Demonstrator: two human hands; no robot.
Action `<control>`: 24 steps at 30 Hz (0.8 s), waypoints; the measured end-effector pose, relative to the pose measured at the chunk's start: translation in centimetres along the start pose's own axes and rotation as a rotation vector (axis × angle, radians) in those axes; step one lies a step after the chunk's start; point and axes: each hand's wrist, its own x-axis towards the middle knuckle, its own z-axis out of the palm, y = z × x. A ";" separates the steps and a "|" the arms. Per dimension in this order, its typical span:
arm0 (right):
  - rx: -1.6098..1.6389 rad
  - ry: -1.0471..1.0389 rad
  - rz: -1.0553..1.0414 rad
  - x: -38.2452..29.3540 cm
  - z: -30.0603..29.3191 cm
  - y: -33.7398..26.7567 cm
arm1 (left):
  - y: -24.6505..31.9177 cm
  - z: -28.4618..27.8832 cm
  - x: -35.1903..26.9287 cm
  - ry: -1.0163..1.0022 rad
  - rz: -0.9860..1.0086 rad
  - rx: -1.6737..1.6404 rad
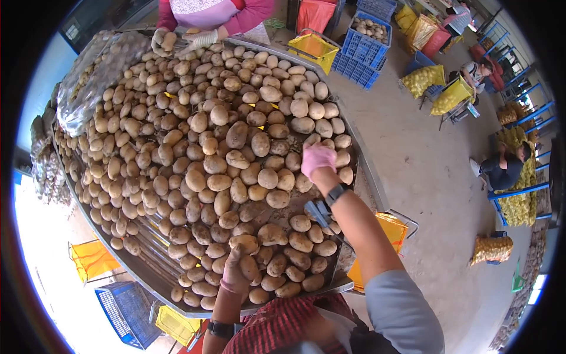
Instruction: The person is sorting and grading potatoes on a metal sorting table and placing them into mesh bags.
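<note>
Brown potatoes cover much of a metal-edged sorting table in front of me. My left hand, in a pink glove, is at the near side among the potatoes; one potato lies at its fingertips and another is against the palm side. I cannot tell how firmly it grips them. Farther right and forward, my right hand, also pink-gloved, reaches palm down over potatoes near the right edge. Its fingertips are at a potato, and the fingers partly hide what is under them. Both wrists bear dark bands.
Across the table, another person's gloved hands handle potatoes. A large plastic bag lies at the far left. Yellow bags hang by the rim. Blue crates stand beyond, and a blue crate is lower left. People sit at right.
</note>
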 end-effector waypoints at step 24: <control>0.574 0.390 0.269 -25.3 21.2 17.4 | -1.8 -1.2 -2.8 -0.017 0.000 0.011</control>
